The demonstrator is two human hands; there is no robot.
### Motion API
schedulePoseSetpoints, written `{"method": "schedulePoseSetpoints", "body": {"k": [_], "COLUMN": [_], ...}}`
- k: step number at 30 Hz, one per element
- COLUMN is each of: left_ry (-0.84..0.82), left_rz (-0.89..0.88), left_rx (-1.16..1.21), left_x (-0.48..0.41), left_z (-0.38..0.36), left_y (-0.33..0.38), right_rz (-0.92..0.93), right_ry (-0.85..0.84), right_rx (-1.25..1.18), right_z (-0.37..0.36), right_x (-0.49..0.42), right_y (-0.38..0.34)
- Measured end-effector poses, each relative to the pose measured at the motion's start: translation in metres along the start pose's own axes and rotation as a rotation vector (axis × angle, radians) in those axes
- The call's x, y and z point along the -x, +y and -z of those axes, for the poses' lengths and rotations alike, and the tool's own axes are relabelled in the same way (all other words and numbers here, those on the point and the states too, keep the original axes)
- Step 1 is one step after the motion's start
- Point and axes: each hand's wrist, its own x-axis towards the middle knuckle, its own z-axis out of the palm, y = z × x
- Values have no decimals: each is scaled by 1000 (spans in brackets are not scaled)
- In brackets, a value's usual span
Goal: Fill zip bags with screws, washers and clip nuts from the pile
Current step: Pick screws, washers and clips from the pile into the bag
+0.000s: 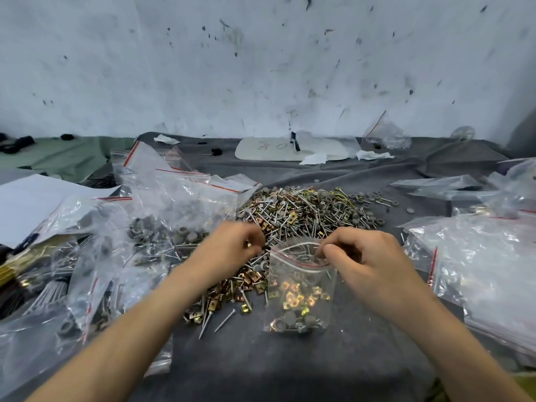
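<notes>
R hand (368,256) pinches zip bag (298,297) mouth; L hand (232,246) pinches small part (249,244) over pile (304,210).

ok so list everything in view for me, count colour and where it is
pile: one, silver screws, grey washers, gold clip nuts, centre of the cloth
zip bag: one, clear with red strip, mouth open, at the pile's near edge, part filled
full bags: several, clear, heaped at left
more bags: several, clear, at right
cloth: one, dark grey, under everything
paper: one sheet, white, far left
board: one, white, by the wall
wall: white, stained, behind
left hand: fingers curled over the pile, hold unclear
right hand: pinches the zip bag's mouth
</notes>
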Motion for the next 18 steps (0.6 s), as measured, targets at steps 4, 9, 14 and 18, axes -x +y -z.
{"method": "schedulePoseSetpoints", "body": {"k": [4,9,14,18], "left_ry": [37,80,106,128], "left_rz": [15,17,49,49], "left_rx": [-121,-333,-449,-445], "left_x": [3,-1,3,8], "left_z": [-37,-47,-49,-51], "left_y": [-12,-2,-3,-5], "right_rz": [-2,-9,-9,-4], "right_ry": [-2,-3,-3,-7], "right_rx": [-21,-21,-30,-19], "right_z": [0,4,5,7], "right_x": [0,1,2,4], "right_y": [-2,0,0,1]}}
